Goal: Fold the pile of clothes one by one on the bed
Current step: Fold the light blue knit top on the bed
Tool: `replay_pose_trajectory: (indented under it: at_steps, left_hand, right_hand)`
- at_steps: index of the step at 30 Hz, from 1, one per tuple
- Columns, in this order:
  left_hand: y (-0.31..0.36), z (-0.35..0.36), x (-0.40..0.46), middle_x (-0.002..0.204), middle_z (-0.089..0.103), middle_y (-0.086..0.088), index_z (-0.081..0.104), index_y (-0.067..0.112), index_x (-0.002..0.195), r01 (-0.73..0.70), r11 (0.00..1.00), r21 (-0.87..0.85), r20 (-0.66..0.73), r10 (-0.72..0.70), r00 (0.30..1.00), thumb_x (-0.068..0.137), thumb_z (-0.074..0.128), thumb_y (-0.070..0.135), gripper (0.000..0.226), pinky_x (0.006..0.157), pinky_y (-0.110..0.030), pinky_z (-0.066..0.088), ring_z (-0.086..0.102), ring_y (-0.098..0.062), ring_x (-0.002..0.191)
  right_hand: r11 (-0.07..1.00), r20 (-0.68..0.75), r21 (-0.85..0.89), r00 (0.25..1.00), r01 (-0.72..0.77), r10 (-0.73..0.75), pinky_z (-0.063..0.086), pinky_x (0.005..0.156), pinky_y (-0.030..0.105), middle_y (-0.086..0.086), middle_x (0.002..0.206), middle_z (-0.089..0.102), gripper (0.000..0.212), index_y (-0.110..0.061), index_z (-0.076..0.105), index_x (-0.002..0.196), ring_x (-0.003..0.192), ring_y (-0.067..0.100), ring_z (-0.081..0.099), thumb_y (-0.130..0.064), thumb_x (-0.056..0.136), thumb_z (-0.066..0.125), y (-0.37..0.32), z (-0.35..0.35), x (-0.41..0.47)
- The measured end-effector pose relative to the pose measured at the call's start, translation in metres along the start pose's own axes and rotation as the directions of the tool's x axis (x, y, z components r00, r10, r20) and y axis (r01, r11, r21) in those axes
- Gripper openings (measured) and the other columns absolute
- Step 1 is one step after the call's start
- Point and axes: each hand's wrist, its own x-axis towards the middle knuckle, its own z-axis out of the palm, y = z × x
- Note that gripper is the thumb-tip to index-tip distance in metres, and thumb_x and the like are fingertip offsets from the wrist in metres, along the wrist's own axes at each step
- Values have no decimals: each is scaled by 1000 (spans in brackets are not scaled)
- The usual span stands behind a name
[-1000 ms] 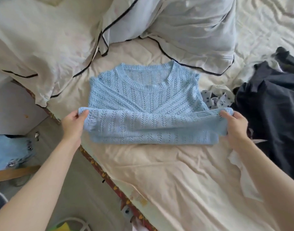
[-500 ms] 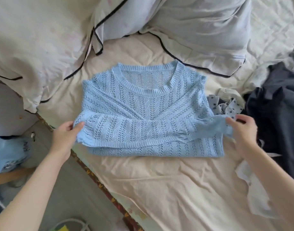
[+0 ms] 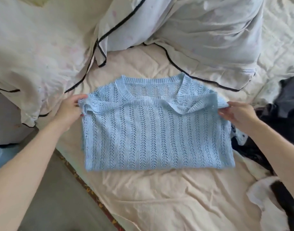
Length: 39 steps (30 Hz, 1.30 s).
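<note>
Bed point(image 3: 159, 197) bearing a light-blue knit sweater point(image 3: 152, 139), with pillows point(image 3: 201, 34) beyond its collar and dark clothes point(image 3: 286, 104) to its right. Left hand point(image 3: 69, 110) pinches the sweater's folded-up hem at the left edge; right hand point(image 3: 239, 114) pinches it at the right edge.

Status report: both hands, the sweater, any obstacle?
Left hand and right hand each pinch a corner. Blue sweater half folded, hem near collar. Dark clothes beside, not blocking.

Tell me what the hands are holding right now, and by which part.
Both hold the blue knit sweater: the left hand pinches the left end of its folded-up bottom edge, the right hand the right end.
</note>
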Motion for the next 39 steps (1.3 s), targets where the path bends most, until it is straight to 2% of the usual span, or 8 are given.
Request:
replay_pose_trajectory:
  at_steps: [3, 6, 12, 18, 22, 26, 33, 39]
  left_hand:
    - [-5, -2, 4, 98, 59, 4, 62, 4, 119, -231, 942, 245, 49, 226, 973, 73, 65, -17, 51, 70, -10, 39, 52, -9, 74]
    - [-3, -6, 9, 91, 45, 4, 65, 5, 115, -280, 909, 308, -32, 304, 952, 79, 67, -6, 38, 74, -2, 32, 44, 3, 73]
    - [17, -20, 31, 73, 54, 8, 66, 0, 106, -254, 962, 98, -335, 272, 902, 88, 60, 11, 21, 70, -27, 42, 46, -1, 66]
    - [31, -17, 51, 71, 55, 9, 66, -4, 105, -274, 960, 65, -485, 270, 832, 85, 60, 17, 29, 63, -21, 36, 45, 3, 62]
    - [31, -4, 48, 103, 64, -23, 62, -2, 114, -215, 964, 155, -504, 264, 822, 88, 58, 15, 31, 73, -29, 41, 53, -8, 74]
    - [17, 21, 11, 130, 44, -22, 39, 2, 138, -223, 927, 301, -404, 336, 851, 91, 52, 8, 49, 102, -40, 33, 43, -33, 122]
    - [-27, 95, -102, 139, 44, -25, 53, 1, 130, -424, 683, 594, -108, 591, 800, 92, 49, 11, 40, 104, -61, 28, 39, -46, 130]
    - [-52, 140, -150, 153, 29, -10, 41, 22, 142, -506, 530, 681, 303, 424, 853, 95, 27, 40, 52, 110, -66, 14, 22, -37, 141]
  right_hand:
    - [854, -73, -487, 966, 181, -246, 52, 61, 19, 19, 116, 64, 40, -1, 55, 128, 78, 17, 63, -1, 88, 58, 6, 3, 4]
    - [682, -11, -657, 900, 322, -435, 48, 76, 36, 18, 107, 64, 31, -3, 62, 118, 87, 27, 57, -16, 90, 60, 3, 9, 1]
    - [963, -154, 74, 957, 260, -246, 46, 79, 32, -6, 79, 58, 5, -21, 65, 89, 82, 14, 52, -21, 91, 60, -36, 16, 6]
    - [949, -195, 194, 958, 249, -211, 40, 66, 27, -6, 68, 54, 22, -20, 57, 66, 62, 8, 47, -18, 87, 62, -56, 21, 24]
    - [957, -167, 160, 962, 241, -215, 50, 79, 23, -6, 92, 63, 8, -22, 62, 94, 87, 10, 59, -21, 96, 55, -45, 23, 28]
    - [941, -227, -202, 922, 272, -315, 35, 98, 24, 5, 136, 51, 43, -13, 42, 138, 122, 19, 49, -29, 98, 46, -2, 27, 7]
    - [454, 135, -556, 614, 697, -777, 30, 111, 49, 20, 131, 55, 31, 3, 57, 124, 127, 35, 48, -2, 94, 50, 85, 63, -78]
    - [20, 625, -588, 470, 809, -624, 30, 104, 62, 17, 138, 51, 46, -10, 57, 131, 127, 38, 48, -28, 93, 38, 149, 83, -121]
